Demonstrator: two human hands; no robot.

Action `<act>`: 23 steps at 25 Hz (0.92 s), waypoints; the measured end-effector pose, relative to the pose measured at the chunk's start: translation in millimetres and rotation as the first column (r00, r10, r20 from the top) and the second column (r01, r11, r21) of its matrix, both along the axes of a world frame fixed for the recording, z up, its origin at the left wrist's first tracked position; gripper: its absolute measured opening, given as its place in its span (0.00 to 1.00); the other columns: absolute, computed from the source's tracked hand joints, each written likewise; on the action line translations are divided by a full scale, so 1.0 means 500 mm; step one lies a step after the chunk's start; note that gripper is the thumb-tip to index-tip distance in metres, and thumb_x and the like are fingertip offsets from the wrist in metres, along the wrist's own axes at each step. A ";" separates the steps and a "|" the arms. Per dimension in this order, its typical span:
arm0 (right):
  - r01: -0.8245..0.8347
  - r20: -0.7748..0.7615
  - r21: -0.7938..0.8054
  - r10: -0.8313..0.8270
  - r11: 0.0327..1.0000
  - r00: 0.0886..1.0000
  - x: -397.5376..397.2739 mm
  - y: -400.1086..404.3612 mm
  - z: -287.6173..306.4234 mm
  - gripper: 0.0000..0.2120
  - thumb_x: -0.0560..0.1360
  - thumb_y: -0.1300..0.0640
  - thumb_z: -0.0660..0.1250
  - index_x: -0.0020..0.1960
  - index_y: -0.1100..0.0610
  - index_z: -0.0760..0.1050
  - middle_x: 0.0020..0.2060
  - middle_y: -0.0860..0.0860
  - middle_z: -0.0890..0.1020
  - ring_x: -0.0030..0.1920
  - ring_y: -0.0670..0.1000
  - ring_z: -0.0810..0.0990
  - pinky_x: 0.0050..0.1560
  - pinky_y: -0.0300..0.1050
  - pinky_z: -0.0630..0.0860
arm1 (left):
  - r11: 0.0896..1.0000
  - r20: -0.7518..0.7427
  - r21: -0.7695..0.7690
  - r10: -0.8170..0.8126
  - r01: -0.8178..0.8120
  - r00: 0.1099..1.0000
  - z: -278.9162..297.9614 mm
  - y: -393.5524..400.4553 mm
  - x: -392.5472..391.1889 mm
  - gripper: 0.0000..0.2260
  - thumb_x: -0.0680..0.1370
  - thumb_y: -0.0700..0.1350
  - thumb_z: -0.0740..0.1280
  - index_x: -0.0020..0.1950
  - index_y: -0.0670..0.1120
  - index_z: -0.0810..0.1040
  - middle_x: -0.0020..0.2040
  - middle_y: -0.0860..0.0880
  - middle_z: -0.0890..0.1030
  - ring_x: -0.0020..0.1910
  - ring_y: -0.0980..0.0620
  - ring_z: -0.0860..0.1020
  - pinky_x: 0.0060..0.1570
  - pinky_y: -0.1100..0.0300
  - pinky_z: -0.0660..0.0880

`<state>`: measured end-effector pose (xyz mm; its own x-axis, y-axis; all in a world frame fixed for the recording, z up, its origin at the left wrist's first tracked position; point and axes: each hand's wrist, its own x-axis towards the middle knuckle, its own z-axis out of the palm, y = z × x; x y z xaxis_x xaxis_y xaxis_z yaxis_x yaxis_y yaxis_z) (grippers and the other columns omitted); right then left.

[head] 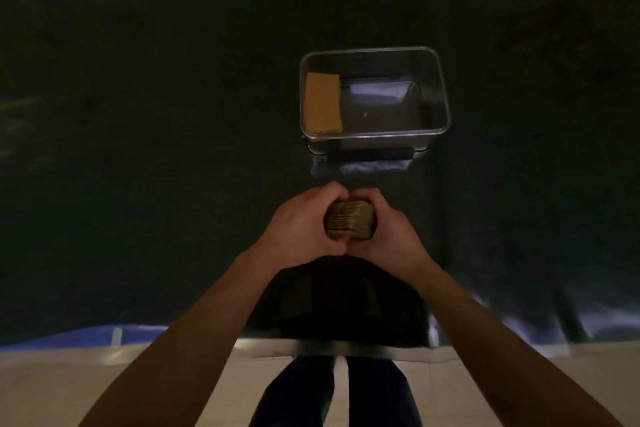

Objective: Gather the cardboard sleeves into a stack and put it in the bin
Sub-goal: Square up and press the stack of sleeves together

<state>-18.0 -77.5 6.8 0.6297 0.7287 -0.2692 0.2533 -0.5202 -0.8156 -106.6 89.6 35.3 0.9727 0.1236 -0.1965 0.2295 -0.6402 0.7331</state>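
A thick stack of brown cardboard sleeves (349, 221) stands on edge between my two hands, just above the dark table. My left hand (304, 222) wraps its left side and my right hand (388, 229) wraps its right side, fingertips meeting over the far edge. Beyond them stands a clear plastic bin (445, 104) with a dark handle on its near side. One flat cardboard sleeve (323, 102) leans against the bin's left inner wall.
A dark sheet (138, 149) covers the table, ending in a near edge (311, 345) in front of my legs. Pale floor tiles show below. The light is dim.
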 end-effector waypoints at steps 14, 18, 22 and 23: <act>0.334 -0.168 0.220 -0.302 0.916 0.939 -0.060 0.007 -0.079 0.22 0.65 0.47 0.73 0.56 0.53 0.75 0.45 0.44 0.83 0.47 0.44 0.83 0.48 0.40 0.79 | 0.897 0.249 0.437 -0.058 -0.059 0.967 -0.014 -0.068 -0.019 0.39 0.73 0.62 0.64 0.78 0.48 0.54 0.79 0.45 0.53 0.80 0.45 0.47 0.76 0.42 0.51; 0.354 -0.217 0.162 -0.317 0.921 0.923 -0.059 0.006 -0.079 0.19 0.65 0.49 0.74 0.54 0.43 0.73 0.44 0.43 0.83 0.46 0.41 0.82 0.46 0.38 0.78 | 0.850 0.147 0.525 -0.135 0.038 0.980 -0.040 -0.110 -0.042 0.36 0.78 0.60 0.59 0.79 0.45 0.48 0.80 0.47 0.48 0.79 0.49 0.46 0.74 0.43 0.58; 0.340 -0.234 0.156 -0.299 0.927 0.925 -0.056 0.008 -0.081 0.22 0.65 0.49 0.74 0.56 0.43 0.72 0.48 0.45 0.83 0.48 0.43 0.83 0.49 0.42 0.80 | 0.873 0.184 0.488 -0.097 -0.005 0.978 -0.043 -0.108 -0.035 0.34 0.79 0.60 0.55 0.79 0.44 0.50 0.80 0.45 0.51 0.80 0.49 0.48 0.77 0.47 0.51; 0.337 -0.235 0.149 -0.297 0.930 0.925 -0.056 0.009 -0.081 0.20 0.66 0.50 0.73 0.56 0.43 0.72 0.47 0.45 0.83 0.47 0.43 0.83 0.48 0.43 0.79 | 0.874 0.178 0.486 -0.125 0.023 0.976 -0.044 -0.107 -0.033 0.33 0.79 0.60 0.56 0.79 0.45 0.51 0.80 0.46 0.51 0.79 0.49 0.48 0.77 0.46 0.52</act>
<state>-45.9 -72.9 -33.6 0.7811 0.5489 -0.2978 -0.0827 -0.3817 -0.9206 -123.1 36.2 13.2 0.9948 0.0788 0.0648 0.0506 -0.9328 0.3568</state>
